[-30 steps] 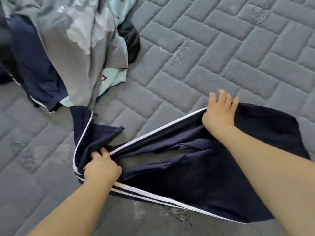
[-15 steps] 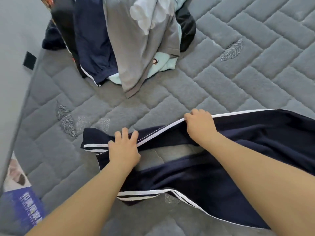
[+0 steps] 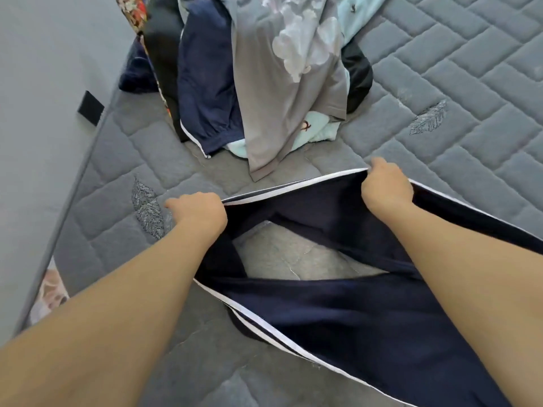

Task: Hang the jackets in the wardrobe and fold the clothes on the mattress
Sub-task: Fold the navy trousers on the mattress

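We see 2 bare arms reaching out over a grey quilted mattress (image 3: pixel 440 69). A pair of dark blue trousers (image 3: pixel 367 312) with white stripes down the sides lies across the near part of the mattress, running from the middle out toward the right edge.

The left hand (image 3: pixel 199 214) is curled into a fist and grips the striped top edge of the trousers at its left end. The right hand (image 3: pixel 385 188) is curled too and pinches the same striped edge further to the right. Between the 2 hands the white stripe runs in a tight line. Below it the cloth opens in a gap, and we can see a patch of mattress through the gap.

A pile of clothes (image 3: pixel 258 83) sits at the far left part of the mattress, close to the left edge. On top lies a grey shirt (image 3: pixel 293 92) with pale flowers. Beside it are another dark blue piece (image 3: pixel 205 92) with a white stripe, something light blue and something black.

A grey wall (image 3: pixel 44 98) runs along the left edge of the mattress.
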### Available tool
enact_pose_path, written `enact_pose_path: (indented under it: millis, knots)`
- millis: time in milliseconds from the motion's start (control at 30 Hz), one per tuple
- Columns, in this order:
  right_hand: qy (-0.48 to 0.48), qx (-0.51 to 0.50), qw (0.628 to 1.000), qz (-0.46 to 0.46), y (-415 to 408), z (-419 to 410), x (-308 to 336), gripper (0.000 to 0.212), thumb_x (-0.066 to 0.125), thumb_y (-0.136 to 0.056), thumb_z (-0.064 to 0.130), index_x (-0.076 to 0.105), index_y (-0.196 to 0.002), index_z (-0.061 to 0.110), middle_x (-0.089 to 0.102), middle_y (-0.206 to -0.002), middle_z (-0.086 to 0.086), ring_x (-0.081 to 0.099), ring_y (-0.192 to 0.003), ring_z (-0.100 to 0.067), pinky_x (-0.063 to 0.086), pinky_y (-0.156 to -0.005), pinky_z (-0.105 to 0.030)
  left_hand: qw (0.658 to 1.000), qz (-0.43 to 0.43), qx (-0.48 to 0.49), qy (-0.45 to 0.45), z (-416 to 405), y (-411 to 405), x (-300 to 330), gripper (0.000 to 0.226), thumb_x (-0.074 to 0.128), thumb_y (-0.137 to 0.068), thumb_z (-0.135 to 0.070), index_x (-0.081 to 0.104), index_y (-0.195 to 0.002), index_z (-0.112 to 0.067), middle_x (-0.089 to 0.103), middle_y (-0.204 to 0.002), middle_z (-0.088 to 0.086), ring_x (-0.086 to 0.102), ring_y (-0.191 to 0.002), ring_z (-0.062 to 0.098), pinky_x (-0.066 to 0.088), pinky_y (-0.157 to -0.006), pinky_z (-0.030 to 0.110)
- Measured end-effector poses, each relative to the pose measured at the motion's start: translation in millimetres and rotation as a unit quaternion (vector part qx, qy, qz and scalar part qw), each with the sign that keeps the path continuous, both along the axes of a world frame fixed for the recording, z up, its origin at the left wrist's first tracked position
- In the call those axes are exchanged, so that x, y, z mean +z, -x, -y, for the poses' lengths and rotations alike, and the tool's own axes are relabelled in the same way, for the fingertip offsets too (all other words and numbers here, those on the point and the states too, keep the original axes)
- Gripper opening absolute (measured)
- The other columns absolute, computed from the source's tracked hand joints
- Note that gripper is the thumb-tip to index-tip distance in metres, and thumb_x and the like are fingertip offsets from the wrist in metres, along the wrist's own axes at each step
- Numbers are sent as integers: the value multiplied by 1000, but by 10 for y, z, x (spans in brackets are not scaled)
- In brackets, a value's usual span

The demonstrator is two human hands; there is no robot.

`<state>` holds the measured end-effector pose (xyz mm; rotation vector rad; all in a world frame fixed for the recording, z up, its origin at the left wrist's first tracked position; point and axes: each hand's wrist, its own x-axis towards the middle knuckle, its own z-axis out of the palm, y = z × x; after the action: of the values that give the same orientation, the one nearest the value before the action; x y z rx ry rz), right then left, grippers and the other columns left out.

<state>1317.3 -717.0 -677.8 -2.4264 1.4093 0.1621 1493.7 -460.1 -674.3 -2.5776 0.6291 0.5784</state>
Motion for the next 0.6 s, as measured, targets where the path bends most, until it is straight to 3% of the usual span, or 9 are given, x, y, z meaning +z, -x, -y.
enact_pose_path:
  millis: [67, 133, 167, 233, 333, 433, 500, 567, 600]
  knots:
    - [-58, -1, 998, 26, -25, -137, -5, 49, 42, -95, 7, 34, -143, 11, 46, -134, -23, 51, -116, -43, 43, -88, -44, 998, -15, -34, 60, -127, -109, -66, 25, 41, -92, -19, 56, -112, -18, 57, -125, 11, 52, -118, 36, 36, -100, 45]
    - [-110, 39, 992, 38, -19, -417, -84, 59, 44, -91, 5, 28, -147, 11, 38, -144, -20, 46, -124, -41, 42, -99, -46, 985, -56, -35, 158, -205, -159, -62, 13, 38, -94, -18, 50, -88, -17, 62, -112, 16, 55, -99, 36, 40, -82, 40]
    - [-131, 67, 989, 37, -8, -592, -142, 61, 45, -90, 5, 27, -148, 12, 34, -149, -17, 43, -128, -39, 40, -103, -47, 977, -76, -10, 199, -202, -197, -37, 17, 37, -93, -17, 45, -78, -16, 64, -105, 18, 53, -89, 35, 38, -74, 38]
    - [-158, 116, 980, 20, 1, -929, -268, 70, 48, -91, 12, 19, -153, 16, 17, -159, -11, 32, -138, -35, 35, -108, -50, 966, -87, 21, 241, -171, -322, 22, 23, 38, -93, -15, 42, -71, -15, 64, -103, 21, 53, -87, 35, 38, -72, 38]
    - [-177, 110, 978, 13, -87, -1236, -427, 80, 52, -91, 18, 6, -156, 28, -14, -163, 0, 11, -148, -28, 26, -112, -60, 971, 27, -52, 233, -113, -564, 147, 11, 43, -94, -17, 53, -92, -12, 64, -107, 23, 60, -98, 42, 41, -76, 41]
    - [-113, 115, 987, 1, -207, -1248, -511, 89, 50, -87, 14, -3, -156, 32, -28, -159, 4, -5, -150, -26, 14, -115, -64, 962, 167, -101, 190, -98, -799, 189, 29, 48, -87, -11, 47, -117, -9, 53, -118, 20, 51, -107, 40, 38, -88, 48]
    - [-34, 134, 989, -43, -167, -1182, -534, 90, 51, -84, 15, -1, -156, 27, -22, -160, -3, -4, -150, -30, 13, -115, -63, 957, 178, -109, 203, -61, -770, 115, 34, 49, -84, -13, 46, -118, -9, 46, -122, 18, 45, -110, 38, 36, -94, 50]
    - [32, 136, 989, -46, -14, -1164, -551, 78, 58, -77, 14, 28, -149, 14, 14, -157, -18, 24, -141, -38, 28, -108, -60, 948, 129, -187, 221, -5, -538, -46, 30, 50, -82, -17, 49, -112, -10, 50, -117, 17, 49, -104, 37, 41, -83, 45]
    - [54, 131, 989, -41, 100, -1201, -587, 65, 62, -72, 12, 46, -135, 7, 36, -142, -22, 42, -124, -41, 39, -96, -56, 945, 77, -238, 211, -3, -360, -166, 28, 50, -83, -20, 50, -110, -12, 52, -115, 15, 51, -102, 36, 43, -79, 43]
